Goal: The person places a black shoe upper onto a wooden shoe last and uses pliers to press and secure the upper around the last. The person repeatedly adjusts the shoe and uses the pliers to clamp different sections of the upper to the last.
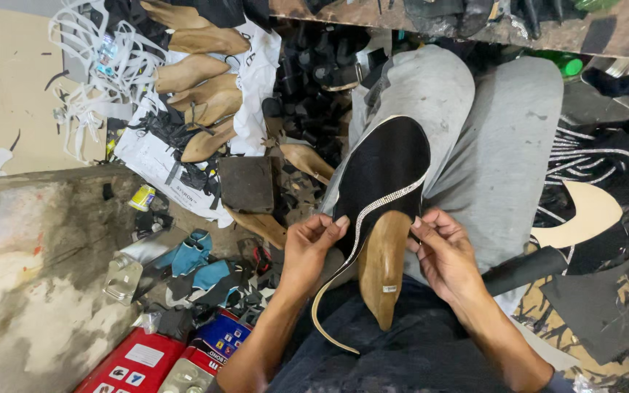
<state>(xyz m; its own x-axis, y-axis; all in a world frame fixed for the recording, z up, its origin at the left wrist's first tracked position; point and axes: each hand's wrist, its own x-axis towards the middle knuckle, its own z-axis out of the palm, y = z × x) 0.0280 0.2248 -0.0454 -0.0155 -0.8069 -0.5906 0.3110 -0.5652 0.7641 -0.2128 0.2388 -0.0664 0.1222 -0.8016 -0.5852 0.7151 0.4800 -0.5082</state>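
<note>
Resting on the person's lap, a wooden shoe last [384, 266] wears a black upper [387, 171]. Left hand [311, 247] and right hand [442, 251] pinch its edges, apparently stretching it; next likely needs even tension. Spare lasts [198, 80] lie beyond.

Cluttered floor [30, 240]: wooden shoe forms [198, 80], white straps [89, 65], black scraps [307, 80], red tins [140, 360], blue cloth [194, 255].
</note>
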